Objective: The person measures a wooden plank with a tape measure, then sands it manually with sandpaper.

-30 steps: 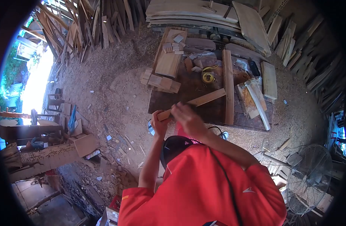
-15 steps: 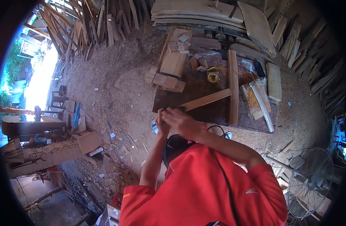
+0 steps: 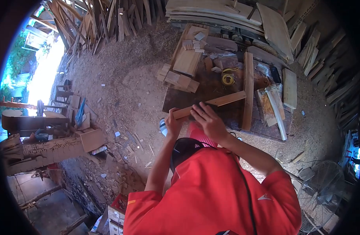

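Note:
A long thin wooden strip [image 3: 223,100] lies slanted across the near part of a dark workbench [image 3: 211,88], its near end sticking out past the bench edge. My left hand [image 3: 171,124] grips that near end from below. My right hand [image 3: 208,120] rests on top of the strip just beside the left hand, fingers curled over it; whether it holds anything small is hidden. Both arms reach forward from my red shirt.
On the bench lie a long plank [image 3: 248,90], a yellow tape measure [image 3: 228,79], stacked wood blocks [image 3: 180,81] and a pale curved blade [image 3: 278,111]. Boards lean all around. A standing fan [image 3: 325,192] is at the right, a cardboard box [image 3: 93,139] on the sawdust floor at the left.
My right hand slid over the strip's near end toward my left hand, then drew back a little along it. The strip stays slanted on the bench in my left hand.

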A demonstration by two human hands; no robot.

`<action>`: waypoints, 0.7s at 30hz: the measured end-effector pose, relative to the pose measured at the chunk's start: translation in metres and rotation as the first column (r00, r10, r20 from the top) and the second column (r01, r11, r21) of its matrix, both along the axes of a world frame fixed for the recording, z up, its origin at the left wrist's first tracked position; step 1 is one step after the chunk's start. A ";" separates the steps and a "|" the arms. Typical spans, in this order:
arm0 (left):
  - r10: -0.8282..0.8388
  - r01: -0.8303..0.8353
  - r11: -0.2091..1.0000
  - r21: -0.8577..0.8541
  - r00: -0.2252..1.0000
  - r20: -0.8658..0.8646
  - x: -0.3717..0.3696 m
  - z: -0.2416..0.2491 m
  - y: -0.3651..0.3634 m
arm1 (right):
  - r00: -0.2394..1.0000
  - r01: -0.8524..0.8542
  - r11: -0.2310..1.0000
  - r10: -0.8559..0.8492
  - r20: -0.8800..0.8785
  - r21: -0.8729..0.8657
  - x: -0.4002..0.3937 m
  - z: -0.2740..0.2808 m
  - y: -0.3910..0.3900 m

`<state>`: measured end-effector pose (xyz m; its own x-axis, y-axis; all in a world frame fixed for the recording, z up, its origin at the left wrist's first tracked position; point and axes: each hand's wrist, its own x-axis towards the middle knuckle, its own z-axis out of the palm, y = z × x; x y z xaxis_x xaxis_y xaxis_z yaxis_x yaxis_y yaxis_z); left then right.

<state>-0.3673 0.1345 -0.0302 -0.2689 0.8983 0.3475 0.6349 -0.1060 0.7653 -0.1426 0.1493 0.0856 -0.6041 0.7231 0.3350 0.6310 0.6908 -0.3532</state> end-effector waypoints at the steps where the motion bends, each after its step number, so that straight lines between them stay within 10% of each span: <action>1: -0.005 0.005 1.000 0.005 1.000 0.003 -0.001 0.000 -0.002 | 1.000 0.019 1.000 -0.020 0.018 0.006 -0.002 0.000 -0.004; 8: 0.010 -0.011 1.000 0.024 0.998 0.061 -0.001 -0.008 0.002 | 0.996 -0.077 0.996 0.076 -0.038 -0.034 -0.024 0.013 0.001; 14: 0.053 -0.053 0.998 -0.016 0.998 0.013 0.006 0.010 0.002 | 0.842 0.540 0.841 -0.540 0.021 -0.036 0.089 0.014 0.046; 21: 0.051 -0.051 0.999 0.019 0.999 -0.014 0.001 0.003 0.001 | 0.959 0.271 0.956 -0.278 -0.056 -0.113 0.049 0.018 0.013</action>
